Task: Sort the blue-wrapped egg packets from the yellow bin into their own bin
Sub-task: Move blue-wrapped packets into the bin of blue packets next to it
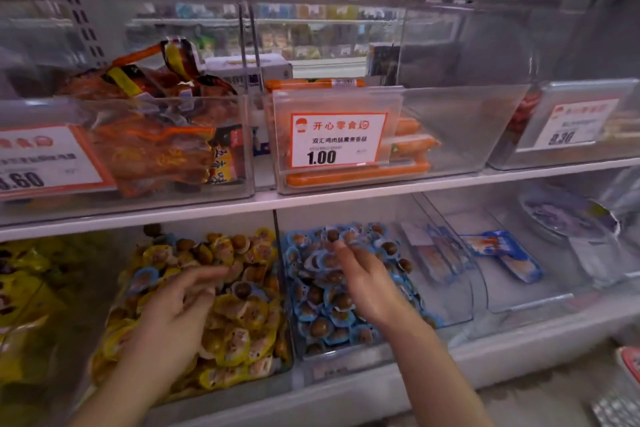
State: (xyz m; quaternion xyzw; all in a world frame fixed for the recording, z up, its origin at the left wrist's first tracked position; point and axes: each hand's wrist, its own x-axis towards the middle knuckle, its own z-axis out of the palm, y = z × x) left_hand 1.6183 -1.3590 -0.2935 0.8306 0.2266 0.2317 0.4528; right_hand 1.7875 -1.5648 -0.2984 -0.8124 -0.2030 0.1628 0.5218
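The yellow bin (pixel 239 388) on the lower shelf is heaped with yellow-wrapped egg packets (pixel 242 333). A few blue-wrapped egg packets (pixel 143 279) lie among them, one (pixel 242 289) just past my left fingertips. My left hand (pixel 173 315) hovers over this heap, fingers apart and holding nothing. To the right, behind a clear divider, the blue bin (pixel 346 367) holds several blue-wrapped packets (pixel 322 326). My right hand (pixel 367 281) reaches over that pile with its blurred fingertips against a packet; I cannot tell whether it grips one.
Right of the blue bin stand clear bins (pixel 519 302) with a few blue-white packets (pixel 502 253). The shelf above carries bins of orange sausages (pixel 356 177) and orange-wrapped meat (pixel 156 156), with price tags (pixel 337 139) on their fronts. More yellow packs (pixel 20 288) lie at far left.
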